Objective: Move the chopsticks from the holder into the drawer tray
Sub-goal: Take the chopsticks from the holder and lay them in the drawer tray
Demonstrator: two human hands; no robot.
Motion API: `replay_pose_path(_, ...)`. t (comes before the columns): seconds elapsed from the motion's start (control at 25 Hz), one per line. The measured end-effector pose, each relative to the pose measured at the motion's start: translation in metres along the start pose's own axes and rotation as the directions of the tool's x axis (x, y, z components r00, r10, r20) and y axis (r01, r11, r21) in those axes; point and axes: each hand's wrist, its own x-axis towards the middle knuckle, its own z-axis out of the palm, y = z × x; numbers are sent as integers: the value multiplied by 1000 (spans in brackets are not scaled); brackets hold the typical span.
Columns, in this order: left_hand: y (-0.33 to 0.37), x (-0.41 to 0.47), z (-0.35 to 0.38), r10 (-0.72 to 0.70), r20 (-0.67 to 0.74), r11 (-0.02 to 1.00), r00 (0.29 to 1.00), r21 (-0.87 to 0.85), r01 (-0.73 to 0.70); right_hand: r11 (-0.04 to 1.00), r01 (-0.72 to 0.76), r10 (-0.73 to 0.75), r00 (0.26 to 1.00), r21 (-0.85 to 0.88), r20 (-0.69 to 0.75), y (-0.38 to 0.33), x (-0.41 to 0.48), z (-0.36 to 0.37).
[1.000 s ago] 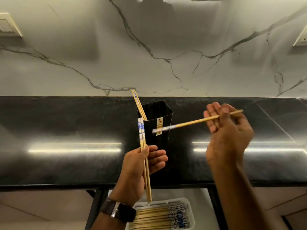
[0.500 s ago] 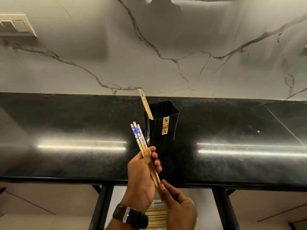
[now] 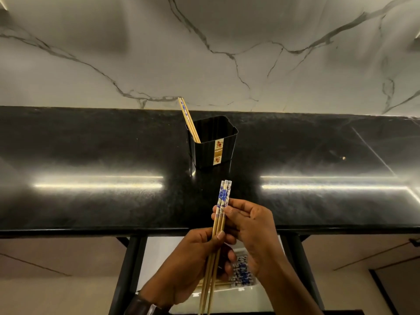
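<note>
Both hands are clamped on the same bundle of three bamboo chopsticks with blue-and-white floral tops (image 3: 221, 202): the left hand (image 3: 193, 267) wraps the plain shafts lower down, and the right hand (image 3: 250, 228) pinches them just above that, right under the patterned ends. Below the grip, mostly hidden by the hands, sits a clear plastic tray (image 3: 244, 272) with more chopsticks lying in it. Beyond the grip, on the glossy black stone countertop (image 3: 91, 144), stands the black ribbed plastic holder (image 3: 212, 142) with two chopsticks (image 3: 188, 119) leaning in its left corner.
</note>
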Motion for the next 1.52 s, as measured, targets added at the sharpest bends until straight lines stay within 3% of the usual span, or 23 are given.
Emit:
replay_pose_path(0.16, -17, 1, -14, -137, 8, 984, 991, 115, 135, 988, -145, 144, 989, 48, 22, 21, -1, -8)
replay_pose_path(0.24, -24, 2, -25, -241, 44, 952, 970, 207, 227, 962, -262, 266, 963, 84, -40, 40, -2, -14)
replay_pose_path(0.36, -29, -1, -50, -371, 38, 849, 928, 419, 322, 841, -419, 504, 837, 342, -215, 87, -3, -28)
replay_pose_path(0.44, -32, -3, -71, -355, -57, 785, 933, 524, 330, 720, -470, 635, 743, 510, -212, 114, 1, -35)
replay_pose_path(0.48, -37, -3, -79, -314, -129, 802, 941, 495, 335, 675, -497, 677, 711, 545, -190, 122, 5, -37)
replay_pose_path(0.56, -50, -3, -83, -184, -352, 914, 918, 283, 292, 642, -550, 722, 668, 535, -180, 132, 19, -36)
replay_pose_path(0.68, -77, -1, -64, -77, -690, 990, 719, -136, -24, 631, -617, 756, 625, 470, -194, 138, 36, -25)
replay_pose_path(0.76, -95, 10, -58, -200, -757, 876, 622, -422, -233, 620, -651, 774, 599, 437, -205, 141, 42, -20)
replay_pose_path(0.84, -110, 31, -59, -396, -722, 744, 568, -615, -262, 590, -664, 800, 555, 460, -225, 146, 49, -22)
replay_pose_path(0.92, -119, 51, -62, -515, -643, 648, 568, -725, -233, 572, -666, 818, 505, 479, -275, 146, 58, -24)
replay_pose_path(1.12, -121, 69, -67, -599, -568, 607, 564, -782, -142, 597, -644, 802, 500, 478, -327, 146, 68, -23)
replay_pose_path(1.24, -107, 69, -62, -567, -570, 619, 594, -771, -149, 565, -662, 820, 519, 492, -243, 126, 50, -20)
replay_pose_path(1.36, -90, 60, -53, -565, -519, 563, 641, -811, -161, 558, -616, 804, 567, 556, -178, 107, 28, -15)
replay_pose_path(1.44, -78, 48, -43, -599, -487, 518, 636, -841, -156, 668, -504, 707, 659, 547, -257, 88, 17, -9)
replay_pose_path(1.52, -59, 38, -40, -627, -531, 536, 570, -825, -179, 838, -278, 472, 801, 470, -367, 54, 13, 0)
